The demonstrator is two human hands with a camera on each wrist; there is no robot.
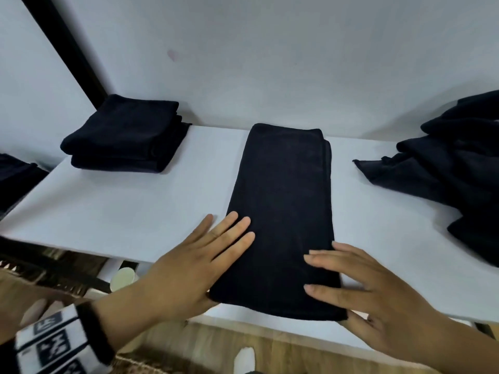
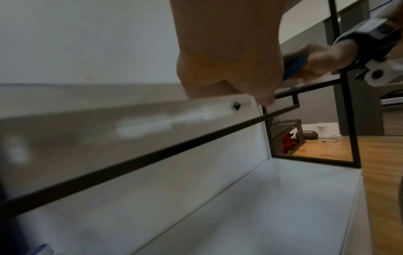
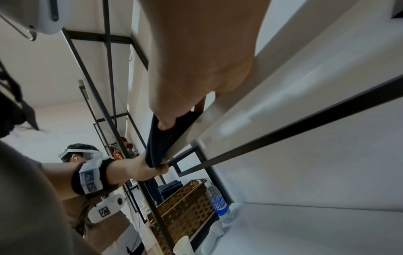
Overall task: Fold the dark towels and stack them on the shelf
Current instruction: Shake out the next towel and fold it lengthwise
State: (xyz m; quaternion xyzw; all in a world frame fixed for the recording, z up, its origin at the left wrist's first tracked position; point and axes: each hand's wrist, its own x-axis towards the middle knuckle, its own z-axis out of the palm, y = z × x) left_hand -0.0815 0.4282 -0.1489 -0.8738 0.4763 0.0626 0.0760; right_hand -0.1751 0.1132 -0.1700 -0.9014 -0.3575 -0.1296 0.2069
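A dark towel [image 1: 283,211], folded into a long strip, lies on the white shelf [image 1: 135,211] with its near end at the front edge. My left hand [image 1: 205,255] lies on its near left corner with straight fingers, and my right hand [image 1: 359,287] lies the same way on the near right corner. In the right wrist view the towel's [image 3: 161,143] near edge hangs over the shelf front, and both thumbs press up under it, so each hand pinches a corner. A stack of folded dark towels [image 1: 127,136] sits at the back left. An unfolded dark pile [image 1: 453,171] lies at the right.
A black frame post [image 1: 67,49] rises behind the stack, with more dark cloth [image 1: 16,176] at the far left. On the lower shelf stand a wicker basket [image 3: 183,203], a water bottle [image 3: 219,205] and a paper cup [image 3: 183,245]. Another person with a headset [image 3: 80,153] stands to the left.
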